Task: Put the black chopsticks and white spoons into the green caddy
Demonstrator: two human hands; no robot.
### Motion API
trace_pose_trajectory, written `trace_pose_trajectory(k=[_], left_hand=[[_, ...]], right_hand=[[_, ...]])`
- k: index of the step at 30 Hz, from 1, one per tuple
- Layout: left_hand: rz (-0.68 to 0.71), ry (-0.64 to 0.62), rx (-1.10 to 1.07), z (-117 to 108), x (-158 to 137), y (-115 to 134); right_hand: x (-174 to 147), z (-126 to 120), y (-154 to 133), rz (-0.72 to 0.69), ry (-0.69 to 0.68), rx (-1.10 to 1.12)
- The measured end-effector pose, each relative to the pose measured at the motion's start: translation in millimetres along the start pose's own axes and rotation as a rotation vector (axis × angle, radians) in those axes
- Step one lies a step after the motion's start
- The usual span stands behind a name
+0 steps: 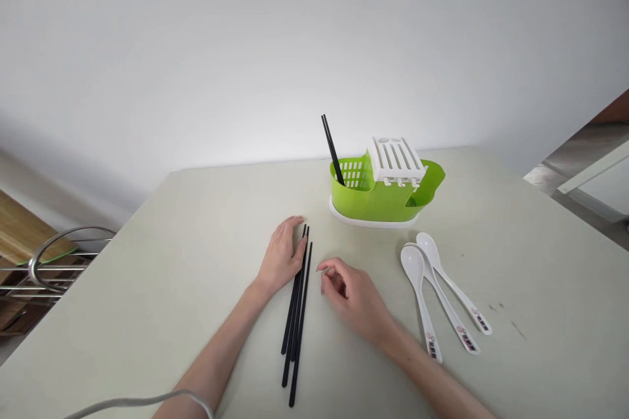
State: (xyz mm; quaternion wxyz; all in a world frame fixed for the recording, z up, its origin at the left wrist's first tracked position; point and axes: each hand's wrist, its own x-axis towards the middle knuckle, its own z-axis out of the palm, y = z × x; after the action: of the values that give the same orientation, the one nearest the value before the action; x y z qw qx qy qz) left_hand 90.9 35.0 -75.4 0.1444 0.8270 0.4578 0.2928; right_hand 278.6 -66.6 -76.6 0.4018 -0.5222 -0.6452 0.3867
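Several black chopsticks (pixel 301 321) lie lengthwise on the table, nearly side by side. My left hand (pixel 284 255) rests against their far ends, its fingers stretched out and its thumb touching the sticks. Just right of them is my right hand (pixel 356 298), loosely curled, with a gap between index finger and thumb and nothing held. Behind the hands stands a green cutlery holder (pixel 378 201) with a white slotted top (pixel 399 160) and a white base. Two black chopsticks (pixel 333 147) lean upright in its left compartment. Three white spoons (pixel 415 268) lie fanned out to the right of my right hand.
A pale table (pixel 221 209) reaches back to a white wall (pixel 246 59). On the left, beyond the table edge, is a metal wire rack (pixel 44 268) with a wooden board (pixel 29 229). A grey cable (pixel 132 400) crosses the lower left, over my left forearm.
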Motion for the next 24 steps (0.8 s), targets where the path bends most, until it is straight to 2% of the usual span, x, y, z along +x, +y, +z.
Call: trace_pose_trajectory(k=[7,14,24], left_hand=[[-0.012,-0.002,-0.017,-3.1,0.4,1.8],[-0.099,-0.099,-0.118,-20.0,-1.2,-8.0],[-0.071,-0.106,-0.022,-26.5,-0.8,-5.2]], right_hand=[[-1.6,0.2,-0.1,-0.017,-0.007,-0.014],[-2.6,-0.2,1.1,-0.022,-0.015,0.000],[-2.5,-1.1,0.8,-0.027,-0.026,0.002]])
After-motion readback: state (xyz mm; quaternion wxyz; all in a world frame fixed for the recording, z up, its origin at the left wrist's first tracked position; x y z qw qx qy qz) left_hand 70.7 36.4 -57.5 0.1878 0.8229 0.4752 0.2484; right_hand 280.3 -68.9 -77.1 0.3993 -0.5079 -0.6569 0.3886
